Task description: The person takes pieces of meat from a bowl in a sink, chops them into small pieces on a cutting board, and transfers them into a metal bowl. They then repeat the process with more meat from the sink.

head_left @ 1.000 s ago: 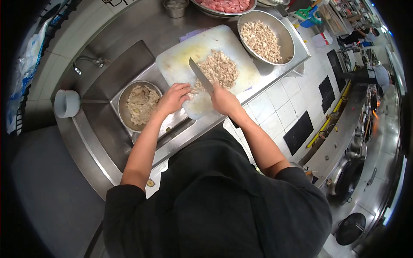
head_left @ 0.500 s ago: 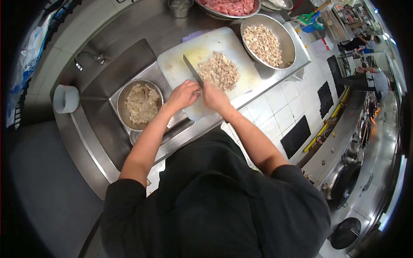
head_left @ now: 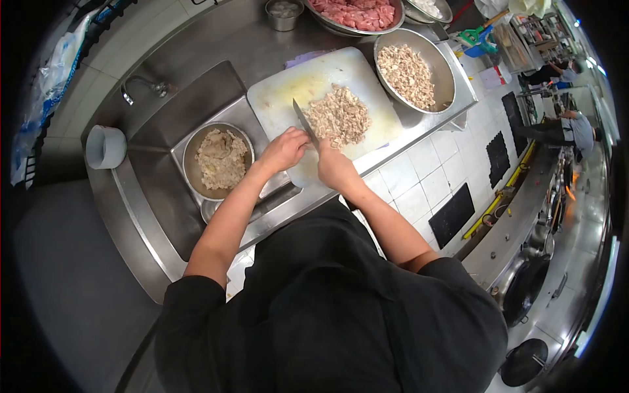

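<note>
My right hand (head_left: pixel 336 169) is wrapped round the handle of a knife (head_left: pixel 305 122), whose blade points up and left along the near-left edge of a heap of chopped pale meat (head_left: pixel 339 116). The heap lies on a white cutting board (head_left: pixel 275 98). My left hand (head_left: pixel 284 150) is over the board's near-left part, beside the knife, with its fingers curled together near the blade; what they hold, if anything, is too small to tell. A metal bowl of pale minced mixture (head_left: pixel 221 159) stands left of my left hand, at the sink.
A metal bowl of chopped meat (head_left: pixel 407 75) stands right of the board. Behind are a bowl of raw pink meat (head_left: pixel 359 12) and a small metal pot (head_left: pixel 284 16). The sink (head_left: pixel 164 190) and faucet (head_left: pixel 144 86) are left. Two people stand far right.
The view has shifted slightly. The knife has moved a little along the left side of the heap, in my right hand, and my left hand remains beside it.
</note>
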Demonstrator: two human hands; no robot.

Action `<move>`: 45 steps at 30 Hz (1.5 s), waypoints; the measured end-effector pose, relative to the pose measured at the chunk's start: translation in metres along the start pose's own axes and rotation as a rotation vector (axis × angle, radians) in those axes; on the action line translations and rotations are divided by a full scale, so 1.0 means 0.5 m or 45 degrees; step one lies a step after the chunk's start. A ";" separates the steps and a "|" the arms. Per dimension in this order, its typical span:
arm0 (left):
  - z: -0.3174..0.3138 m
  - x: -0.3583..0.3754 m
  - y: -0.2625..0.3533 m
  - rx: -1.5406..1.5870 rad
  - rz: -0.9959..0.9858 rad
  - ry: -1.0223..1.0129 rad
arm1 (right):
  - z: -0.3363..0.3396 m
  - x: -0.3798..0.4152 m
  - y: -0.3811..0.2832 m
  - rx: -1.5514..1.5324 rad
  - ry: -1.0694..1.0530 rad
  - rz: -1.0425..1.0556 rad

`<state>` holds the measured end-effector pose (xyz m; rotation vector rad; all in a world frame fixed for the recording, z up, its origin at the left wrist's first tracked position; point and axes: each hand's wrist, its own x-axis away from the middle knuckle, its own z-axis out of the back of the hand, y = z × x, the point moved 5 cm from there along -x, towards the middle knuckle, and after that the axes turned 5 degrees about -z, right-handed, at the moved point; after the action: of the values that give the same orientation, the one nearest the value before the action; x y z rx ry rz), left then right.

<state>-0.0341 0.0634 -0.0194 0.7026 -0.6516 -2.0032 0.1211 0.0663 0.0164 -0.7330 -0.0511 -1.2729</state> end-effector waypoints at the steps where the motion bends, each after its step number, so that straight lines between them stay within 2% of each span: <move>1: 0.000 -0.002 0.002 0.002 -0.006 -0.001 | -0.021 0.000 0.011 -0.043 0.050 -0.043; 3: -0.004 -0.007 0.007 0.014 -0.012 -0.006 | -0.017 -0.046 0.025 -0.036 0.081 -0.056; 5: 0.000 -0.007 0.008 0.034 -0.008 0.003 | 0.014 -0.062 0.010 -0.021 0.000 0.082; 6: 0.000 -0.009 0.004 0.010 0.017 -0.062 | 0.005 -0.056 0.025 0.006 0.040 0.216; 7: 0.008 -0.011 0.005 -0.003 0.011 -0.054 | -0.003 -0.038 0.018 0.007 0.051 0.227; 9: 0.008 -0.008 0.014 -0.011 -0.011 -0.028 | -0.031 0.001 0.021 0.012 0.126 0.079; 11: 0.001 -0.006 0.013 0.018 0.017 -0.014 | -0.039 -0.028 0.030 0.017 0.090 0.031; 13: -0.004 0.003 0.010 0.030 0.048 0.006 | -0.020 -0.060 0.025 -0.170 0.028 0.047; 17: 0.001 -0.003 0.000 -0.004 0.024 0.033 | -0.008 0.018 0.008 -0.095 0.092 0.120; 18: -0.005 0.000 0.000 0.007 0.036 0.024 | -0.023 0.017 0.008 -0.046 0.103 0.038; 23: -0.012 0.008 0.002 0.058 0.035 0.043 | -0.032 -0.072 0.041 -0.232 0.055 0.066; 25: 0.008 -0.011 -0.003 0.020 0.015 0.076 | -0.018 -0.046 0.029 -0.099 0.036 0.170; 26: 0.009 -0.004 0.004 0.015 0.000 0.078 | -0.021 -0.012 0.021 -0.138 0.085 0.095; 29: 0.005 -0.005 0.005 0.037 -0.003 0.050 | -0.051 -0.046 0.017 -0.127 0.106 0.006; 31: 0.002 0.006 0.001 0.047 0.008 0.019 | -0.047 -0.084 0.032 -0.198 0.130 0.050; 34: 0.019 -0.006 0.002 0.015 -0.059 0.048 | 0.016 -0.078 0.020 -0.129 0.049 0.135; 36: 0.018 0.009 -0.001 0.073 0.112 0.091 | 0.020 -0.050 0.021 -0.062 0.011 0.137; 38: 0.007 0.015 -0.008 0.009 0.052 0.109 | 0.027 -0.007 -0.001 0.014 -0.029 0.144; 40: 0.006 0.017 -0.007 -0.056 -0.008 0.131 | 0.034 0.050 -0.025 0.076 -0.092 -0.017; 45: 0.019 0.013 -0.002 -0.140 -0.004 0.088 | -0.019 -0.045 0.004 0.046 0.067 0.077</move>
<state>-0.0442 0.0596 -0.0147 0.7041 -0.4962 -1.9916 0.1119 0.0806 -0.0016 -0.6653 -0.0090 -1.2301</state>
